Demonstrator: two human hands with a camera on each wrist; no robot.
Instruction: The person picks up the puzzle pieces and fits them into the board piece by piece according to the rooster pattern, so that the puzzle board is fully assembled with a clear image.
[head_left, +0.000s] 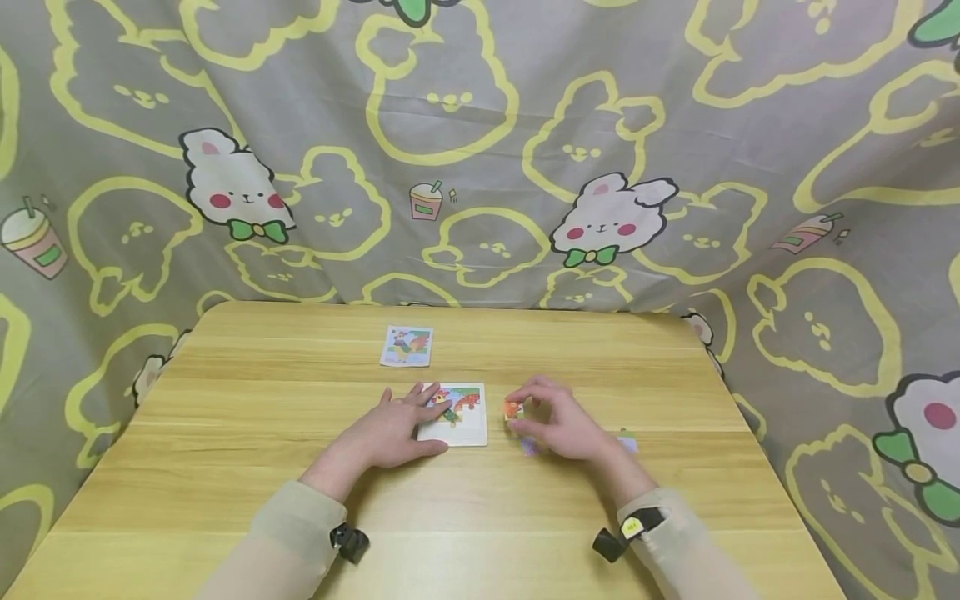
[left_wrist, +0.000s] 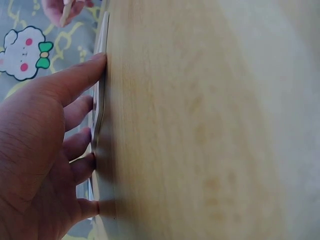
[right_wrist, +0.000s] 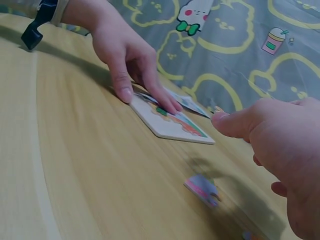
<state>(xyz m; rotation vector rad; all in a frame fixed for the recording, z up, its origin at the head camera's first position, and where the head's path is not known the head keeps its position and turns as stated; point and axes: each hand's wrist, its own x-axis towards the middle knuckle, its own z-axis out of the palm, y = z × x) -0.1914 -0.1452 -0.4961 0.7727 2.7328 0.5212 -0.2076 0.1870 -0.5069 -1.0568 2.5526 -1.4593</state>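
Note:
A white-framed jigsaw puzzle board (head_left: pixel 468 432) lies on the table, part of a colourful picture fitted in its upper area. My left hand (head_left: pixel 397 428) rests over its left side with spread fingers, the thumb at the near edge, hiding part of the picture. To the right of the board, my right hand (head_left: pixel 561 423) pinches an orange-and-green puzzle piece (head_left: pixel 513 411) between thumb and fingers, raised above the table. Beneath that hand lies a loose purple puzzle piece (right_wrist: pixel 201 189), partly covered in the head view. Another loose puzzle piece (head_left: pixel 627 443) shows beside the right wrist.
A small picture card (head_left: pixel 407 347) with a similar coloured image lies behind the board. The wooden table (head_left: pixel 225 417) reaches back to a grey curtain (head_left: pixel 480 100) with rabbit and bear outlines, which also hangs at both sides.

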